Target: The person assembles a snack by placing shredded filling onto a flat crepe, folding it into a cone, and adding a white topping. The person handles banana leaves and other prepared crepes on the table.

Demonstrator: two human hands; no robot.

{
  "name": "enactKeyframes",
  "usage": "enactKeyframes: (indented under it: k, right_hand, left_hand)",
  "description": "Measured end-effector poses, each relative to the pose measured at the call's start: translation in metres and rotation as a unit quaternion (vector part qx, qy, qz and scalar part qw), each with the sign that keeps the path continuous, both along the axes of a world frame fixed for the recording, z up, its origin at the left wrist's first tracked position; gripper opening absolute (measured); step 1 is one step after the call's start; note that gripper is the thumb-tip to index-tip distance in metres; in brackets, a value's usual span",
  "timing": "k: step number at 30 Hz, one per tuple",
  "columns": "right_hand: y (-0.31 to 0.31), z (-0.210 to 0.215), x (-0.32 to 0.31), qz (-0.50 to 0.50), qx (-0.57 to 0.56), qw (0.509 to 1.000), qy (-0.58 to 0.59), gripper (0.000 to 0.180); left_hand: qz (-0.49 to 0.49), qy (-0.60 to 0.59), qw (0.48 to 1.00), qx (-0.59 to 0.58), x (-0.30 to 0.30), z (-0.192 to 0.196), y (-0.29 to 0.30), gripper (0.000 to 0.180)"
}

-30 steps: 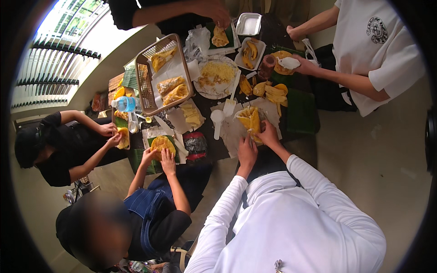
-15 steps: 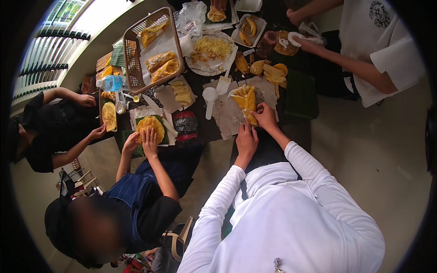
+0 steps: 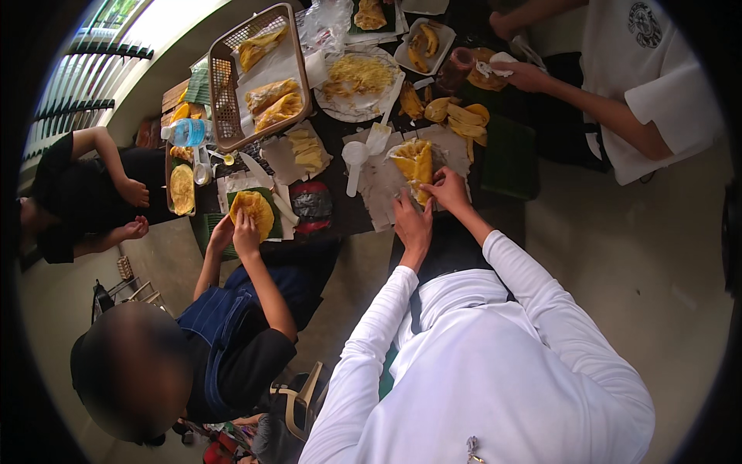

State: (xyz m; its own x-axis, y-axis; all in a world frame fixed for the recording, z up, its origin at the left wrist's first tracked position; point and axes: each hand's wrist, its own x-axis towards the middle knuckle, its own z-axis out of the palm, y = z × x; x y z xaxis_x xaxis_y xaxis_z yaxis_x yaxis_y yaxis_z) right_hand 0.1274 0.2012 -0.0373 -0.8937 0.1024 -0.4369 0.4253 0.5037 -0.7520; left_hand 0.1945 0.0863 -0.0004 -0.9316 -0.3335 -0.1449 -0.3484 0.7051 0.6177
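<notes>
A folded yellow crepe-like wrap (image 3: 415, 158) lies on pale, worn paper at the table edge before me, its narrow end towards me. At the right side of that narrow end, the fingers of my right hand (image 3: 452, 190) are bent and pinch the wrap. My left hand (image 3: 415, 230) is at the left of the same end, fingertips against it; part of its grip is hidden. Left of the wrap lie a white round scoop (image 3: 355, 155) with a handle and a white flat-bladed spatula (image 3: 378, 139).
A plate of yellow shreds (image 3: 359, 83), a brown basket of wraps (image 3: 301, 100) and banana peels (image 3: 466, 122) occupy the table. To my left a person in a denim apron handles a round yellow wrapper (image 3: 253, 214). Across, another person in white (image 3: 648, 93) holds white cloth or paper.
My left hand has moved slightly up and left along the wrap's near end; the right stays close by. The person at far left has withdrawn a hand from the oval yellow piece.
</notes>
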Motion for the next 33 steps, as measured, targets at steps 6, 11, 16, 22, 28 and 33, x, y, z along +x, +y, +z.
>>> enactKeyframes:
  k: [6, 11, 16, 22, 28, 33]
  right_hand:
    - [0.000, 0.001, 0.000, 0.006, 0.010, 1.000, -0.003, 0.045]
    - [0.005, -0.022, 0.002, -0.004, -0.037, 0.999, -0.032, 0.040]
    - [0.007, -0.014, 0.006, -0.049, -0.118, 0.989, -0.071, 0.035]
    - [0.000, 0.007, -0.001, -0.020, -0.021, 0.999, 0.024, 0.045]
    - [-0.003, -0.006, -0.008, -0.009, -0.042, 0.999, 0.016, 0.059]
    - [0.003, -0.015, -0.017, 0.000, -0.063, 0.998, -0.027, 0.062]
  left_hand:
    - [0.035, -0.039, 0.997, 0.061, -0.003, 0.005, 0.000, 0.062]
    - [0.044, -0.027, 0.995, 0.087, 0.005, 0.006, 0.002, 0.053]
    - [0.051, 0.025, 0.992, 0.114, 0.000, -0.020, -0.009, 0.046]
    - [0.097, 0.044, 0.957, 0.269, -0.036, -0.036, -0.029, 0.044]
    - [0.148, -0.021, 0.912, 0.383, -0.069, -0.042, -0.029, 0.050]
    - [0.178, -0.088, 0.892, 0.405, -0.079, -0.038, -0.030, 0.054]
